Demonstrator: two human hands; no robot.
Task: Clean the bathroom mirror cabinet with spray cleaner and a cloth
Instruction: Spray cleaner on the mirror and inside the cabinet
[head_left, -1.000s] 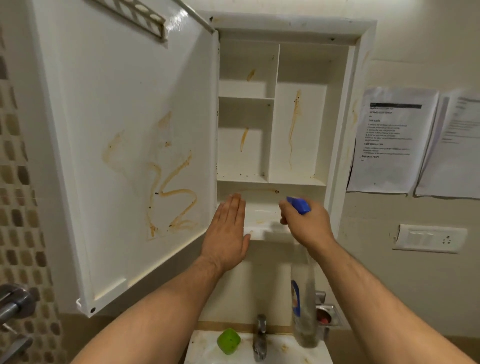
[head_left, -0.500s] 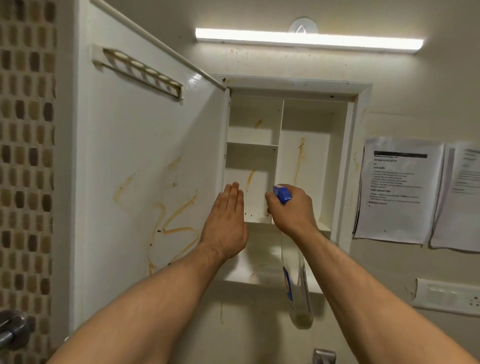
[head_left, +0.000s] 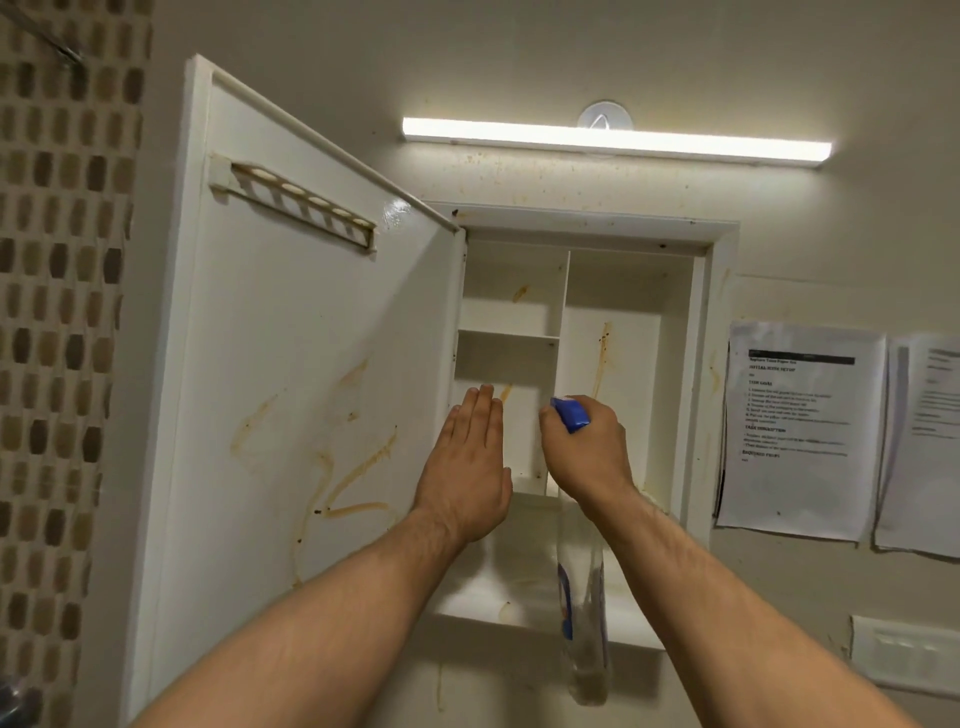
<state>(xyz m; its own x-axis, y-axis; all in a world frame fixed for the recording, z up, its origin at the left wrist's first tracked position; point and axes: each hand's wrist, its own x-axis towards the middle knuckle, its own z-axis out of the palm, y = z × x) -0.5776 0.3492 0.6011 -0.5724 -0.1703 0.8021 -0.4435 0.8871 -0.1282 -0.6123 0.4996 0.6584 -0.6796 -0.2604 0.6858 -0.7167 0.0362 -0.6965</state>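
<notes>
Head view: looks up further than half a second ago, bringing tube light (head_left: 613, 141) well above open mirror cabinet (head_left: 702, 364). Holds left hand (head_left: 470, 467) flat before lower left compartment, fingers straight and pressed together; contact unclear. Grips spray bottle (head_left: 584, 597) at the neck in right hand (head_left: 587, 452), fingers curled round. Aims blue nozzle (head_left: 570, 414) up-left into cabinet, long axis vertical, base down.

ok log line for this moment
right hand: grips spray bottle at cabinet | left hand: open, empty | door: open, brown streaks | cloth: not seen
</notes>
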